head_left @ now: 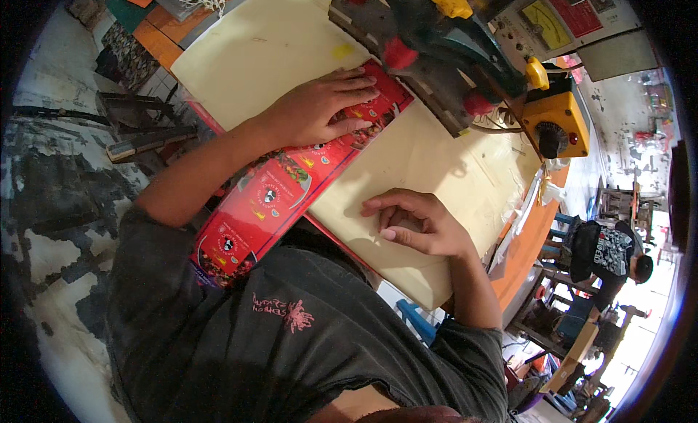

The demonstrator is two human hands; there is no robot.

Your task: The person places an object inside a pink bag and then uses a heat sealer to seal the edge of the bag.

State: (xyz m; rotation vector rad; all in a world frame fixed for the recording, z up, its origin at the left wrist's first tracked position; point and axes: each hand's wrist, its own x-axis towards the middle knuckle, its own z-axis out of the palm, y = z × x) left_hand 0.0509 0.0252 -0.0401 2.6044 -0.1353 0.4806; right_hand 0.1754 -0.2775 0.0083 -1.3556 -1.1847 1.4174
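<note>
Dark shirt [320, 365] meets red film [270, 196], probably light, slippery, best edge-held, left hand [318, 109] open atop it, right hand [422, 223] empty, half-curled.

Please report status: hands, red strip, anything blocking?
Left hand on red strip; nothing else atop. Right hand empty, half curled. Dark bar at strip's far end.
</note>
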